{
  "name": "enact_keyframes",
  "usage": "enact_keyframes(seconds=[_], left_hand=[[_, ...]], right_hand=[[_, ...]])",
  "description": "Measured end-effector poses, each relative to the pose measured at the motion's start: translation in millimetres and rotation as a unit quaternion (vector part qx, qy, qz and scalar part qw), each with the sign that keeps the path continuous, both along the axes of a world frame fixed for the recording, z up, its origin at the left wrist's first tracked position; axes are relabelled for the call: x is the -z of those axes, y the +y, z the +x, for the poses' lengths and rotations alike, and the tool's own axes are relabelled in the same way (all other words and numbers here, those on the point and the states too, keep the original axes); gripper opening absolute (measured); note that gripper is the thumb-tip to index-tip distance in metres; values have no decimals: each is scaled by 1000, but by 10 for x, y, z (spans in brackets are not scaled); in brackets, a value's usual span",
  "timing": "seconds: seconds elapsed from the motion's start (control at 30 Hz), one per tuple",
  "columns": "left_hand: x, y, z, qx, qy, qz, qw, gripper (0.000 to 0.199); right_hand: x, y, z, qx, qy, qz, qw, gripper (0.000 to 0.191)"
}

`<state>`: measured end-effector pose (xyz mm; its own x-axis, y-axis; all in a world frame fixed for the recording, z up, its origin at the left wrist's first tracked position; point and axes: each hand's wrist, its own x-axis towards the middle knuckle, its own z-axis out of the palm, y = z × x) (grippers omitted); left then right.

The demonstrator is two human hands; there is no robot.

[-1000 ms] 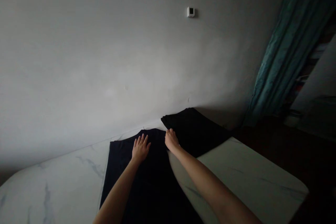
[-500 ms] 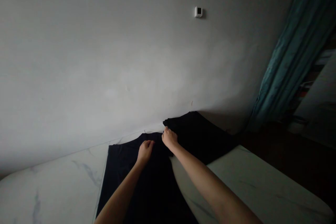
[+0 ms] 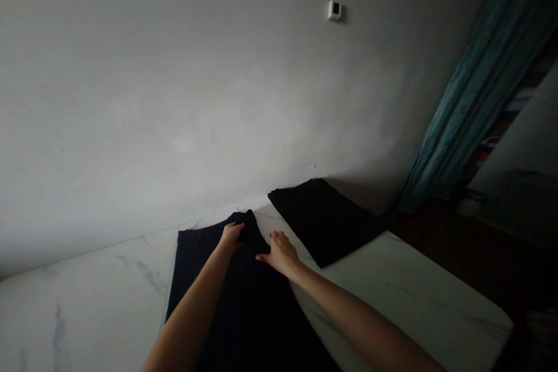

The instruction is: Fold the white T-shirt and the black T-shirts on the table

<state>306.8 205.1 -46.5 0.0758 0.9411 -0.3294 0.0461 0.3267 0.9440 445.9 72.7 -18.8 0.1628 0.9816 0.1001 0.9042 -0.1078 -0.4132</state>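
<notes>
A dark navy garment (image 3: 257, 308), which looks like trousers, lies along the table towards me. Its upper right edge is turned inward, with a corner standing up near the wall. My left hand (image 3: 230, 237) rests on the upper part of the cloth, thumb and fingers apart. At the garment's right edge is my right hand (image 3: 282, 253), open, its thumb spread from the fingers over the dark cloth. To the right of it lies a second piece, a folded black cloth (image 3: 326, 218), separate from the garment. Dim light hides seams and details.
The pale marbled table (image 3: 108, 302) reaches to the grey wall (image 3: 218, 99) behind it. On the wall is a small white device (image 3: 335, 10). A teal curtain (image 3: 462, 81) hangs at the right, beside dark shelves. The table's right edge drops to a dark floor.
The right hand has opened and come down from the gap between the cloths. The garment's right side has shifted left, away from the black cloth. My left hand has moved slightly left and its fingers have spread.
</notes>
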Motion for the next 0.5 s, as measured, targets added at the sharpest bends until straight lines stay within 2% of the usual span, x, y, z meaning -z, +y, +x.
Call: enact_keyframes(seconds=[0.13, 0.27, 0.37, 0.5], left_hand=[[-83, -47, 95, -3, 57, 0, 998, 29], [-175, -81, 111, -30, 138, 44, 989, 33], [-260, -96, -39, -54, 226, 88, 969, 34], [-350, -159, -387, -68, 343, 134, 927, 30]], right_hand=[[98, -328, 103, -7, -4, -49, 999, 40], [89, -450, 17, 0, -9, -27, 1000, 27], [76, -494, -135, -45, -22, -1, 999, 27], [139, -549, -370, -126, -44, 8, 991, 24]])
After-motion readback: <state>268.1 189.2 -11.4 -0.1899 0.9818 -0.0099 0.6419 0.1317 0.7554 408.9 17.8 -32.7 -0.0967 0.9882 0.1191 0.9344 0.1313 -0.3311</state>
